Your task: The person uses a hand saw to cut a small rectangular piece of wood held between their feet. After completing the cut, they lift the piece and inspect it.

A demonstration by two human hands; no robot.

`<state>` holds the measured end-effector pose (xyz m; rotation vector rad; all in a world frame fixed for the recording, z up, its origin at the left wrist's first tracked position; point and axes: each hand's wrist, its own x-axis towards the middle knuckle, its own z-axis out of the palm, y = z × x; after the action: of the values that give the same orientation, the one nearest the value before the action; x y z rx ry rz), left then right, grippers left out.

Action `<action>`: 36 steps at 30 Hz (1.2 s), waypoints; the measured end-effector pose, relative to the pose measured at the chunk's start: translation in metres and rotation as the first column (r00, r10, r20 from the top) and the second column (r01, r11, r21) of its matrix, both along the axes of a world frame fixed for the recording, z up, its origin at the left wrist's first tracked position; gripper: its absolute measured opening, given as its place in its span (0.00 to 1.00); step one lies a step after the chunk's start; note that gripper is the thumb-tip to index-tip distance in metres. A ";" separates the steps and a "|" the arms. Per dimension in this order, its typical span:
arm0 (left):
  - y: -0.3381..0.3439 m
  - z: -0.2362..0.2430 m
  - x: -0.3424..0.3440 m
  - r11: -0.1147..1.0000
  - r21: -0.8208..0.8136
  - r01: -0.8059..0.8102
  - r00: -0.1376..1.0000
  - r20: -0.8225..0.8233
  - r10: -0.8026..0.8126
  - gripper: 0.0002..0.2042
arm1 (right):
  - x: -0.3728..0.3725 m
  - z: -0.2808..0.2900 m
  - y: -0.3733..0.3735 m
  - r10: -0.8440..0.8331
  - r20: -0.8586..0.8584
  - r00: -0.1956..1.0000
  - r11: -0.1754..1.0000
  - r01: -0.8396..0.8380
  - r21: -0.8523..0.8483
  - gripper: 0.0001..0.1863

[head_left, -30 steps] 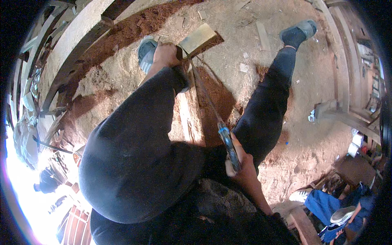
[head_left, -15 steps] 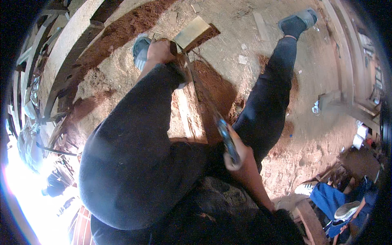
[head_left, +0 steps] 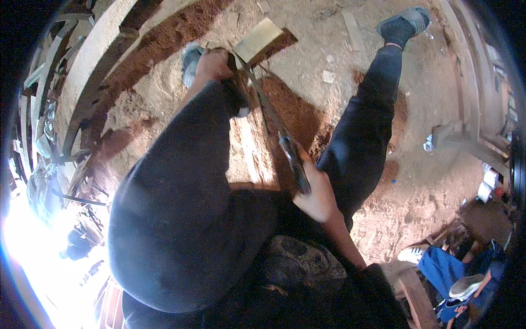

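Note:
My right hand [head_left: 319, 193] is closed round the dark handle of a handsaw [head_left: 267, 107]. The saw's narrow blade slants up and left to a wooden board [head_left: 255, 149], its tip end beside my left hand. The board runs away from me between my legs, and its pale far end [head_left: 258, 41] shows just beyond the blade. Close to the blade, my left hand [head_left: 215, 64] grips the board, its fingers partly in shadow. My left leg hides part of the board, and my left foot in a sandal [head_left: 191, 61] is beside that hand.
Long timbers [head_left: 94, 71] stand along the left. Wood offcuts [head_left: 353, 32] lie on the dusty floor [head_left: 422, 192]. My right leg [head_left: 364, 126] stretches out to the far right. At lower right is another person's leg in blue trousers [head_left: 441, 270], near wooden pieces.
My right hand has pushed the saw forward and slightly left, away from my body. My left hand stays on the board, which has barely shifted in view.

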<state>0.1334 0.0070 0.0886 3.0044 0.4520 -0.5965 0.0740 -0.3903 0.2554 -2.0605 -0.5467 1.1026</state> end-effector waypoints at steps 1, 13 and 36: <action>0.000 0.005 0.000 1.000 0.002 0.001 1.000 -0.001 -0.001 0.36 | 0.003 0.005 0.002 -0.005 -0.019 1.000 1.000 0.005 -0.020 0.46; 0.017 -0.021 -0.005 0.984 0.180 0.004 0.998 0.055 -0.014 0.37 | 0.000 0.042 0.017 -0.036 -0.093 0.995 0.990 0.023 -0.140 0.41; 0.009 -0.010 -0.008 0.986 0.168 -0.015 1.000 0.013 0.013 0.36 | -0.016 0.011 -0.012 -0.056 0.088 0.995 0.998 0.056 -0.001 0.44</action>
<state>0.1252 0.0163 0.0784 3.1583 0.5492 -0.5661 0.0584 -0.4022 0.2662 -2.1217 -0.5272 0.9852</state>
